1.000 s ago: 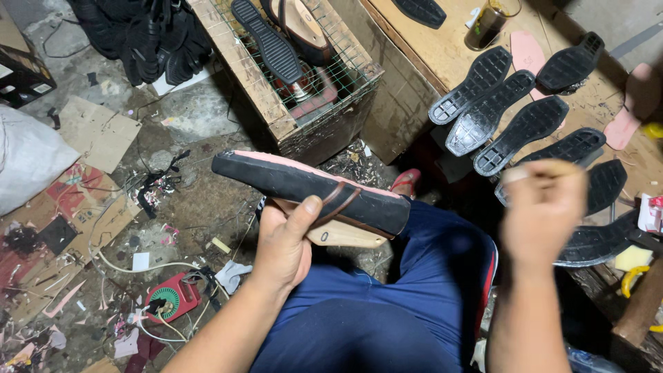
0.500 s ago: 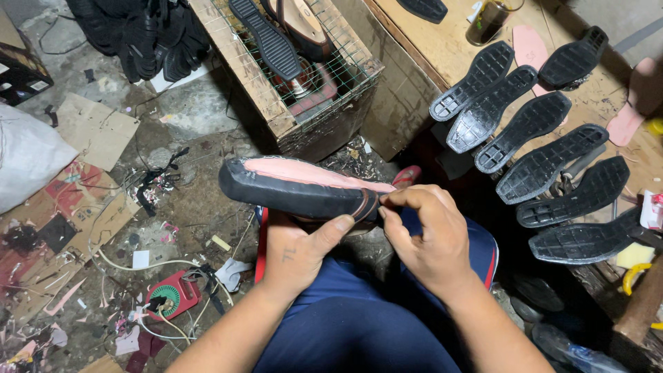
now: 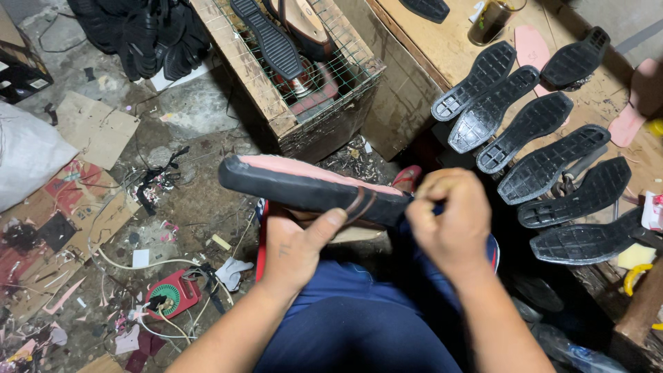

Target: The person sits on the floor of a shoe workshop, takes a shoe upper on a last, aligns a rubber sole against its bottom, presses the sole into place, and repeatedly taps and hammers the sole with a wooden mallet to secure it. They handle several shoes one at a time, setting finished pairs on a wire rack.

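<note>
While the left hand (image 3: 293, 249) grips beneath the shoe sole (image 3: 304, 185), right hand (image 3: 452, 221) apparently pinching its end

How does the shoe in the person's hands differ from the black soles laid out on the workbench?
The shoe is held in the air on its side by the left hand and right hand; the black soles lie flat in a row on the workbench, tread up. The shoe shows a pink underside with a black upper; the soles are bare black pieces. Both have a similar long shoe outline.
</note>
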Available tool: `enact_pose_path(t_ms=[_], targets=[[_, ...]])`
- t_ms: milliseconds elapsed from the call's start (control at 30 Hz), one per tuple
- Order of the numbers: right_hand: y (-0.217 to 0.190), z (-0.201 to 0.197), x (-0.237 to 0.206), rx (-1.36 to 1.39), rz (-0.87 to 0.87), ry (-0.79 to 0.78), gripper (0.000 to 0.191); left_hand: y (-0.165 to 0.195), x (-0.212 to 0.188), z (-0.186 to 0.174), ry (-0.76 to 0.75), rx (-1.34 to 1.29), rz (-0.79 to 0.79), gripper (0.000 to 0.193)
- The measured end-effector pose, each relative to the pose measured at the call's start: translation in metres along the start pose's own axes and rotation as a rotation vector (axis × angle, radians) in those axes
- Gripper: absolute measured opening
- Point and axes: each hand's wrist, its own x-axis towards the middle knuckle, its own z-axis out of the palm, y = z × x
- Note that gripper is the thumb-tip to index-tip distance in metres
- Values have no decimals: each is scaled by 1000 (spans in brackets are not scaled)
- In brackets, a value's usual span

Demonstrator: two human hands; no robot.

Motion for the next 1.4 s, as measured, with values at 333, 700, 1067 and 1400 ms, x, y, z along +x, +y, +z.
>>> enact_pose_path(t_ms=[333,700,1067,1400], targets=[[61,-41,-7,-266,198,158,12,-7,19,-12,172,-473,-83,37],[-37,5,9,73,-74,-123,32,-4,17,9,195,-458,-100,30],[-24,-8,-1,269,115,39,15,4,15,8,193,-475,-70,33],[-31,8,3,1,-140,-14,28,-2,4,16,219,-375,45,28]])
